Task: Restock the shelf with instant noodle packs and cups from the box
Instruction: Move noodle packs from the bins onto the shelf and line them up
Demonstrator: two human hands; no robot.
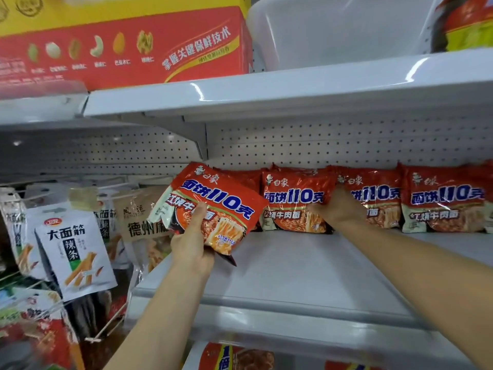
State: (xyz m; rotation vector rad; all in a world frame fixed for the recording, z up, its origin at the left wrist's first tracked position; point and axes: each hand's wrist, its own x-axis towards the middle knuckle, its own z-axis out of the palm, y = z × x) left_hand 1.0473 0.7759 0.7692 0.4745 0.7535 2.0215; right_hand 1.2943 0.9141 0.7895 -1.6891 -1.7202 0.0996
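L hand (192,243) pinches a tilted noodle pack (210,209) over shelf (306,276) left end. R hand (337,209) grips standing pack (294,201) in back row w/ two more right. Front of shelf bare; plenty left. Box not seen.

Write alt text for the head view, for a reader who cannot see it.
A left hand holds a red instant noodle pack tilted over a white metal shelf, while the right hand touches a row of matching red packs standing upright at the back. Snack bags hang on hooks to the left.
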